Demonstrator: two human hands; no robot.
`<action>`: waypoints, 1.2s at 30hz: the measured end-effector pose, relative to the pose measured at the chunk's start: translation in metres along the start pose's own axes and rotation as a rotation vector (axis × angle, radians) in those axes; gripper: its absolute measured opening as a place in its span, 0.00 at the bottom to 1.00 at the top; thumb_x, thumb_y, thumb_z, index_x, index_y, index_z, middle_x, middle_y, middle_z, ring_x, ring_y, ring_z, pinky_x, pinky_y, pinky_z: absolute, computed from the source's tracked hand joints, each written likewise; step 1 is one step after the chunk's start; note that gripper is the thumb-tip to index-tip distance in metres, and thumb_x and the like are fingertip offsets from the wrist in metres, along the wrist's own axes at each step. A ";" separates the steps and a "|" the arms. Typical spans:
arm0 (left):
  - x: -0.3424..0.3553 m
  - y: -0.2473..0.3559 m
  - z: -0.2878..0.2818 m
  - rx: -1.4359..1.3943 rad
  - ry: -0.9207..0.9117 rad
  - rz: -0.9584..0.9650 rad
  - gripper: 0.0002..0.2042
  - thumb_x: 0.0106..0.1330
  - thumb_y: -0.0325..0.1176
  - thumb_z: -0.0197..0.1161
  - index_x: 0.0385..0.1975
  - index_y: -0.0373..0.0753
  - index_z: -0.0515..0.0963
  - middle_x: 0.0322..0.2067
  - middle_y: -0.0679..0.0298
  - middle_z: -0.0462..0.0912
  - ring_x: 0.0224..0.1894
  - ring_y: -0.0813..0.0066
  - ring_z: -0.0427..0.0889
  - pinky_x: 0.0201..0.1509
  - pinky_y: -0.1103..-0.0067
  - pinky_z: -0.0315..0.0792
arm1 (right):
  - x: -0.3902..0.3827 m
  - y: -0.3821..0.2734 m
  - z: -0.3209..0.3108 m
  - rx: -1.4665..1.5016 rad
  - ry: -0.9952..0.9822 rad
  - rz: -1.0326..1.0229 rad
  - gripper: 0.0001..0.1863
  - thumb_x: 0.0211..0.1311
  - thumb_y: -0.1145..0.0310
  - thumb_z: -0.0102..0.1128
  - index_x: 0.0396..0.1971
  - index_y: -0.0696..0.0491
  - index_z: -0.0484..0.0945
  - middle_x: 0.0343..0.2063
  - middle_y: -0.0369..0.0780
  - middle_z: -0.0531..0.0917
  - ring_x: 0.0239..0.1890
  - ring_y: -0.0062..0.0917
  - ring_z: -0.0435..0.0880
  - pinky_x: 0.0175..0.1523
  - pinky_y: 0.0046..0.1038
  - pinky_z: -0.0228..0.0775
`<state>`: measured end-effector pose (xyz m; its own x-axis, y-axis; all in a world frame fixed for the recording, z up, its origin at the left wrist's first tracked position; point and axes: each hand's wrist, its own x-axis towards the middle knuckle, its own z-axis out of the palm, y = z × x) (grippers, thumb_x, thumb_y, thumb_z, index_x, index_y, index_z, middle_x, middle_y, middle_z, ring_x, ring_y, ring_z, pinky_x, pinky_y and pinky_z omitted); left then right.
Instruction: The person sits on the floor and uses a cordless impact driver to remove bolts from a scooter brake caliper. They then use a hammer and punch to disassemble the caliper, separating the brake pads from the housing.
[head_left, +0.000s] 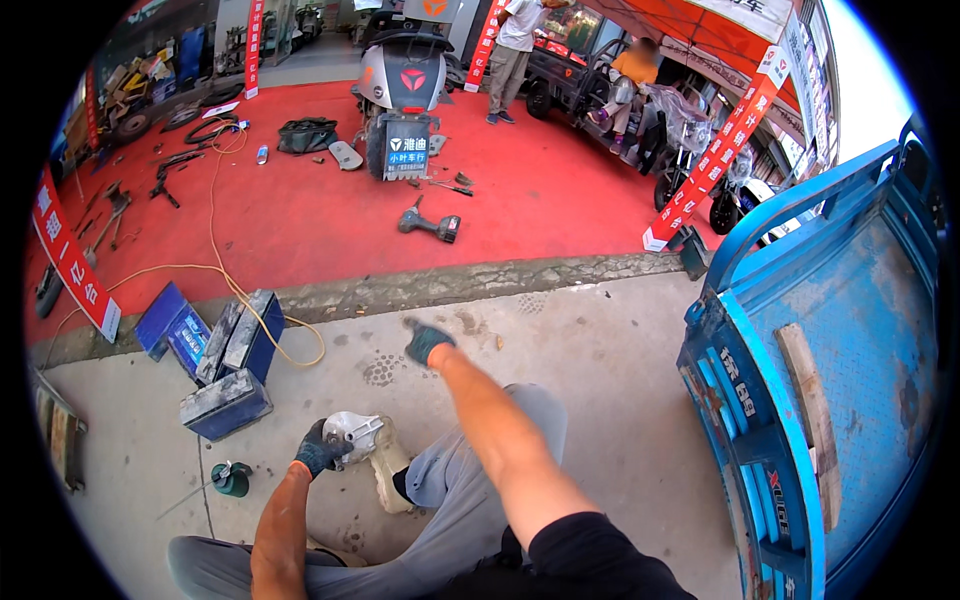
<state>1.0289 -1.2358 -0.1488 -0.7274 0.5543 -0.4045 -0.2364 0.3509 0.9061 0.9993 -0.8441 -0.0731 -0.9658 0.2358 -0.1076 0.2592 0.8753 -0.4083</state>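
My left hand (318, 449), in a dark work glove, grips the edge of a silver cast-metal housing (358, 430). The round, plate-like part is tilted beside my beige shoe (388, 470). My right arm stretches forward over the concrete, away from the housing. On its end, my gloved right hand (430, 344) has its fingers drawn together, with a small dark tip sticking out at the far left. Whether that tip is a fingertip or a small object is unclear. A dark green canister (231, 479) stands on the ground left of my left hand.
Blue-cased batteries (226, 402) sit ahead to the left, beside a yellow cable (236, 290). Beyond the stone edge, a cordless impact wrench (430, 222) lies on red carpet near a parked scooter (404, 80). A blue cargo bed (760, 400) flanks my right. Two people are farther back.
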 end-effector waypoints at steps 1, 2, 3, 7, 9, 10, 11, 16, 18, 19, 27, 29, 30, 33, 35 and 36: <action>0.005 0.004 0.007 0.005 0.003 0.012 0.42 0.51 0.40 0.82 0.67 0.37 0.68 0.54 0.55 0.82 0.45 0.63 0.87 0.30 0.67 0.88 | 0.019 0.023 -0.047 -0.187 -0.020 0.069 0.37 0.59 0.58 0.59 0.69 0.57 0.68 0.53 0.55 0.84 0.55 0.49 0.85 0.62 0.44 0.76; 0.002 -0.003 -0.002 0.021 0.039 0.002 0.42 0.51 0.39 0.82 0.66 0.37 0.68 0.54 0.55 0.82 0.44 0.63 0.87 0.30 0.68 0.88 | 0.027 0.028 -0.082 -0.200 0.120 -0.004 0.37 0.59 0.56 0.58 0.67 0.60 0.69 0.53 0.55 0.84 0.57 0.50 0.84 0.63 0.45 0.74; 0.002 -0.005 -0.003 0.029 0.056 0.001 0.41 0.51 0.39 0.82 0.66 0.37 0.68 0.53 0.55 0.83 0.44 0.64 0.87 0.30 0.68 0.88 | 0.033 0.047 -0.123 -0.268 0.193 0.033 0.37 0.62 0.55 0.56 0.69 0.61 0.67 0.55 0.55 0.83 0.57 0.49 0.84 0.63 0.45 0.75; 0.011 0.018 0.034 0.015 -0.063 -0.003 0.39 0.53 0.41 0.81 0.64 0.37 0.71 0.49 0.56 0.85 0.39 0.66 0.88 0.29 0.69 0.86 | 0.019 0.135 -0.320 -0.407 0.367 0.364 0.45 0.66 0.51 0.58 0.78 0.52 0.52 0.60 0.56 0.81 0.63 0.45 0.81 0.68 0.42 0.71; -0.013 0.000 -0.008 0.015 0.050 -0.027 0.38 0.53 0.42 0.81 0.63 0.37 0.72 0.48 0.56 0.85 0.37 0.67 0.88 0.28 0.70 0.86 | 0.009 0.072 -0.336 -0.245 0.443 0.427 0.48 0.63 0.52 0.63 0.79 0.48 0.50 0.59 0.54 0.82 0.63 0.45 0.81 0.68 0.43 0.71; -0.015 0.008 -0.002 0.005 0.037 -0.049 0.35 0.55 0.43 0.80 0.62 0.37 0.74 0.46 0.56 0.86 0.36 0.67 0.88 0.28 0.70 0.86 | -0.003 0.077 -0.358 -0.277 0.465 0.460 0.49 0.63 0.52 0.64 0.79 0.48 0.49 0.58 0.54 0.83 0.62 0.45 0.82 0.67 0.44 0.71; -0.013 0.012 0.002 0.012 0.020 -0.038 0.35 0.55 0.43 0.79 0.61 0.37 0.74 0.46 0.57 0.86 0.36 0.67 0.88 0.28 0.70 0.86 | -0.013 0.081 -0.380 -0.307 0.490 0.490 0.49 0.63 0.52 0.64 0.79 0.48 0.49 0.56 0.54 0.84 0.61 0.46 0.83 0.65 0.45 0.72; -0.002 0.007 0.003 -0.012 -0.044 -0.048 0.33 0.57 0.43 0.79 0.61 0.37 0.75 0.44 0.57 0.87 0.35 0.68 0.88 0.28 0.70 0.86 | -0.038 0.074 -0.434 -0.315 0.469 0.607 0.50 0.63 0.52 0.64 0.80 0.44 0.46 0.48 0.55 0.87 0.51 0.48 0.88 0.59 0.49 0.76; 0.001 0.008 0.004 -0.007 -0.063 -0.070 0.33 0.57 0.43 0.79 0.61 0.37 0.75 0.44 0.57 0.87 0.35 0.67 0.88 0.27 0.70 0.86 | -0.044 0.077 -0.440 -0.316 0.513 0.580 0.50 0.63 0.52 0.64 0.80 0.44 0.46 0.49 0.55 0.87 0.52 0.48 0.88 0.60 0.48 0.76; 0.002 0.007 0.004 0.006 -0.059 -0.080 0.33 0.57 0.43 0.79 0.61 0.37 0.75 0.44 0.57 0.87 0.35 0.67 0.88 0.27 0.70 0.85 | -0.045 0.077 -0.441 -0.316 0.533 0.563 0.50 0.63 0.52 0.64 0.80 0.44 0.46 0.50 0.55 0.87 0.53 0.48 0.87 0.60 0.48 0.76; 0.000 0.008 0.005 -0.049 -0.007 -0.061 0.38 0.59 0.45 0.77 0.66 0.39 0.68 0.45 0.54 0.85 0.30 0.64 0.88 0.22 0.69 0.84 | -0.048 0.073 -0.440 -0.308 0.489 0.591 0.49 0.63 0.57 0.60 0.81 0.45 0.45 0.64 0.53 0.78 0.66 0.47 0.79 0.68 0.46 0.70; -0.004 0.017 0.005 -0.055 -0.009 -0.092 0.39 0.59 0.45 0.77 0.68 0.39 0.65 0.45 0.53 0.85 0.29 0.63 0.87 0.21 0.69 0.83 | -0.051 0.064 -0.440 -0.283 0.449 0.623 0.48 0.63 0.59 0.58 0.81 0.45 0.46 0.68 0.52 0.75 0.69 0.45 0.76 0.71 0.45 0.67; -0.004 0.019 0.004 -0.050 -0.009 -0.094 0.39 0.59 0.45 0.77 0.68 0.39 0.65 0.45 0.53 0.85 0.28 0.63 0.87 0.21 0.69 0.83 | -0.052 0.062 -0.440 -0.288 0.448 0.617 0.48 0.63 0.59 0.58 0.81 0.45 0.46 0.68 0.52 0.75 0.69 0.45 0.76 0.71 0.44 0.67; -0.004 0.020 0.004 -0.028 0.006 -0.106 0.40 0.59 0.46 0.77 0.69 0.40 0.64 0.45 0.53 0.85 0.26 0.63 0.87 0.20 0.70 0.82 | -0.055 0.055 -0.434 -0.297 0.459 0.588 0.48 0.63 0.59 0.58 0.81 0.45 0.46 0.68 0.52 0.75 0.69 0.45 0.76 0.71 0.44 0.67; -0.003 0.019 0.004 -0.002 0.035 -0.124 0.40 0.59 0.46 0.77 0.69 0.40 0.64 0.45 0.53 0.85 0.26 0.64 0.87 0.20 0.70 0.82 | -0.055 0.052 -0.426 -0.306 0.467 0.567 0.48 0.63 0.59 0.58 0.81 0.45 0.46 0.68 0.52 0.75 0.69 0.45 0.76 0.71 0.44 0.67; -0.002 0.018 0.005 0.002 0.039 -0.127 0.40 0.59 0.46 0.77 0.69 0.40 0.64 0.45 0.53 0.85 0.26 0.64 0.87 0.20 0.70 0.82 | -0.055 0.053 -0.423 -0.317 0.471 0.559 0.48 0.63 0.59 0.58 0.81 0.45 0.46 0.68 0.51 0.75 0.69 0.45 0.76 0.71 0.44 0.67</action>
<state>1.0294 -1.2272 -0.1319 -0.7163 0.4758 -0.5104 -0.3267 0.4177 0.8478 1.0669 -0.6325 0.2946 -0.6085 0.7671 0.2033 0.7616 0.6364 -0.1221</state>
